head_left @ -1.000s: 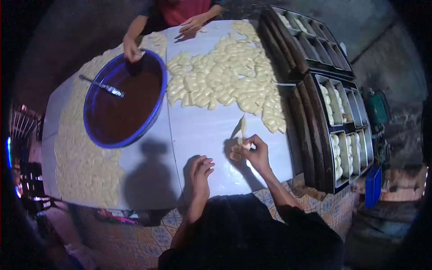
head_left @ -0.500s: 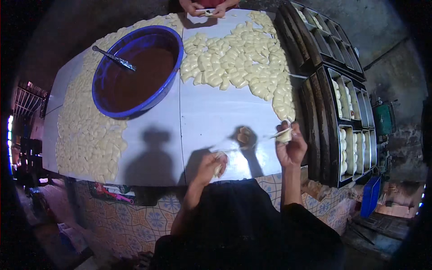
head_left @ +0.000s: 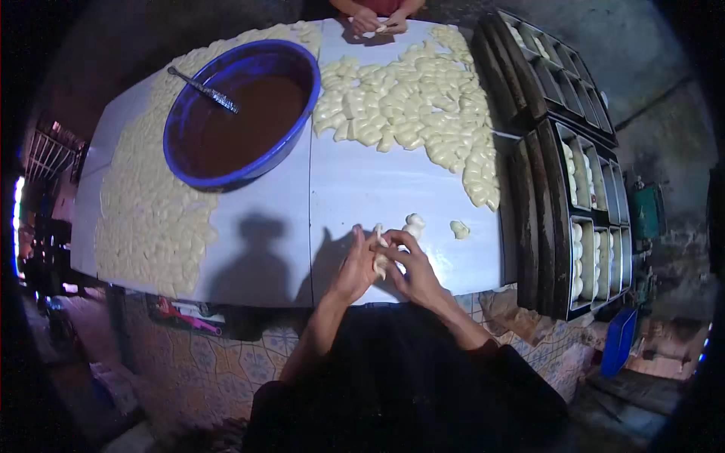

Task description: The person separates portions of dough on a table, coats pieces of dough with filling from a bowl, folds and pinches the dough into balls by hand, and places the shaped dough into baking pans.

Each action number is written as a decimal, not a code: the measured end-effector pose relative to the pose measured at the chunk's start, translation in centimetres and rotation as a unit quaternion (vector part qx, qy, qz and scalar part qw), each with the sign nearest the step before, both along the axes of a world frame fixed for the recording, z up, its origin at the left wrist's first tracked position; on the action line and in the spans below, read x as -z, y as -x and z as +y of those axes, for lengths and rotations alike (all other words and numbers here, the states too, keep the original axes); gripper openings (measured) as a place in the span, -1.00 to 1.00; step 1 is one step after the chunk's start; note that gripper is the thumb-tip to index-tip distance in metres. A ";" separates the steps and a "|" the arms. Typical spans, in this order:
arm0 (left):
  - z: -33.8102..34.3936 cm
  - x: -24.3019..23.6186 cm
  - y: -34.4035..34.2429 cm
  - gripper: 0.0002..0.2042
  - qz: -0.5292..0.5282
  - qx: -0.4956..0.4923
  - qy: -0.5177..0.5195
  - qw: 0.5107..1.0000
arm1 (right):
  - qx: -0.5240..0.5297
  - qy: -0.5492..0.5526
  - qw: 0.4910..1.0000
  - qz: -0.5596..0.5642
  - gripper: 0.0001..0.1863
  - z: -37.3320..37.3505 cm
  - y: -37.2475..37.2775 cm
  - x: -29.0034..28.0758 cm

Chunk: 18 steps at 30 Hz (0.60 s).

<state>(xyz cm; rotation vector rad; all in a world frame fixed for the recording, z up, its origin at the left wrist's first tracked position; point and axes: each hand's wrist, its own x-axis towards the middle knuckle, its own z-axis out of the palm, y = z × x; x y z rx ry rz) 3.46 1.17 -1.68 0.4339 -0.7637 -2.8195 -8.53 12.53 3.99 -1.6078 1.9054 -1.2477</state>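
My left hand (head_left: pixel 352 273) is raised just over the near edge of the white table, holding a pale, stretched piece of dough (head_left: pixel 380 257) along its fingers. The fingers of my right hand (head_left: pixel 415 275) close on that same dough from the other side; how they grip underneath is partly hidden. Just beyond my right hand, a small rounded cluster of dough (head_left: pixel 414 225) rests on the table. Further right lies a single flattened dough piece (head_left: pixel 460 229), apart from the big spread of oily dough pieces (head_left: pixel 408 106).
A blue basin (head_left: pixel 170 151) of brown filling, with a metal-handled utensil (head_left: pixel 204 90) in it, stands left of centre. More dough pieces (head_left: pixel 143 226) cover the table's left side. Stacked black-framed baking tins (head_left: pixel 563 219), some holding dough, line the right. Opposite, a co-worker's hands (head_left: pixel 379 23) handle dough.
My right hand has come left from the edge of the dough spread to meet my left hand. A single dough piece now lies on the table at right. The view has shifted slightly.
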 end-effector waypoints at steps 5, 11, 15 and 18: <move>0.8 -3.8 -0.1 -0.62 -0.151 -0.218 0.337 0.903 | 0.124 0.031 0.961 -0.243 -0.75 -2.9 0.9 -0.5; 1.8 -4.4 0.2 -0.84 -0.280 -0.309 0.335 0.845 | 0.055 0.003 0.967 -0.250 -0.73 -5.1 1.1 0.8; 0.9 -5.0 -0.2 -0.90 -0.264 -0.208 0.378 0.863 | -0.071 0.020 0.993 -0.093 -0.50 -6.6 1.4 -1.8; 0.5 -3.4 -0.1 -0.78 0.026 -0.237 -0.154 0.959 | -0.192 0.004 0.973 -0.126 -0.38 -6.9 1.9 1.0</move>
